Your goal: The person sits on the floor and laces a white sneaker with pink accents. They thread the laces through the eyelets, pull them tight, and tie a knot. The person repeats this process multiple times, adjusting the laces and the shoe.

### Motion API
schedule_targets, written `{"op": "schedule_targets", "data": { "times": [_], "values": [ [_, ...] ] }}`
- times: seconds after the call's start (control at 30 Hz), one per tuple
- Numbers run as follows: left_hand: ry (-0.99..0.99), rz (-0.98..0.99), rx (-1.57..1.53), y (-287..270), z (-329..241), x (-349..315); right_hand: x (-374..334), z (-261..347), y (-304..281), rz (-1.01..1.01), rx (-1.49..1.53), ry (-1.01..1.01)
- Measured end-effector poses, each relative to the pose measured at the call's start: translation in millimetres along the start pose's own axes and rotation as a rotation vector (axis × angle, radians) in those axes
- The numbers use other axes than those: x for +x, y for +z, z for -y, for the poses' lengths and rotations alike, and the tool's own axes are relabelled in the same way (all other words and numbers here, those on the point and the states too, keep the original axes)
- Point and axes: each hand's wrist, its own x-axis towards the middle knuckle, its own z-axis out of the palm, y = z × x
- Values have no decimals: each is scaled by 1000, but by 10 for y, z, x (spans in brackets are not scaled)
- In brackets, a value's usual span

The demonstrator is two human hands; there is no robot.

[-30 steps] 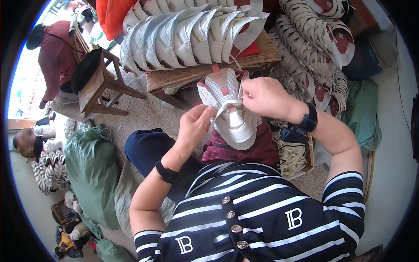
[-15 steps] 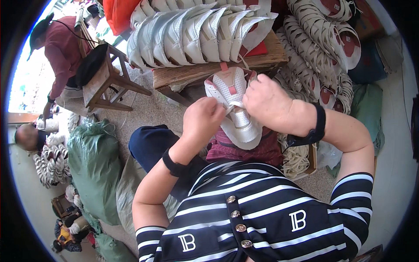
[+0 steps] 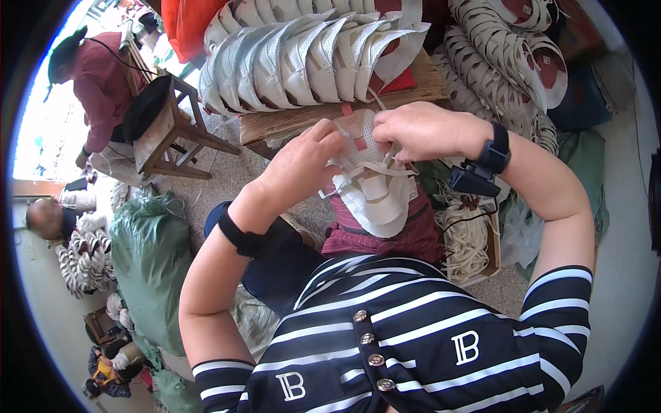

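Note:
A white shoe upper [image 3: 383, 219] with mesh and pink parts rests toe towards me on maroon cloth at my lap. A pale shoelace [image 3: 375, 167] runs loosely across its opening. Bent fingers of my left hand [image 3: 303, 160] close on the left side of the upper, near the eyelets. Opposite, my right hand [image 3: 425, 132] pinches at the upper's right side, where a strand of the lace runs down from the fingers. Exactly what lies between the fingertips is partly hidden.
A row of nested white uppers [image 3: 289, 65] lies on a wooden bench [image 3: 275, 124] just ahead. More stacked uppers [image 3: 492, 55] stand at the right, above a box of loose laces [image 3: 471, 241]. Green sacks [image 3: 148, 261] and a stool [image 3: 169, 131] are left, near another person [image 3: 100, 82].
My hands have moved apart and slightly up from the lace's middle. The lace now spreads looser across the opening, and my left forearm has swung left.

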Motion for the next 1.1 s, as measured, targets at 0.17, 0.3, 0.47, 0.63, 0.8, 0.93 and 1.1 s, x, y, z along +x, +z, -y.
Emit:
{"op": "schedule_targets", "data": {
  "times": [0.17,0.3,0.47,0.63,0.8,0.93,1.1],
  "values": [
    [26,4,-96,66,75,-23,-90,-36,225,-239,-76,-138],
    [31,36,-171,53,151,-1,-174,-38,321,-367,-103,-180],
    [12,-43,-69,158,173,-6,-149,-137,466,-442,-54,-178],
    [20,-161,114,296,143,14,-62,0,382,-370,47,83],
    [-271,-257,-201,491,160,24,13,99,483,-459,183,219],
    [-455,-414,-639,587,-38,19,99,14,673,-570,707,312],
    [-182,-587,-693,41,-729,18,-143,711,179,-593,861,111]
  ]
}}
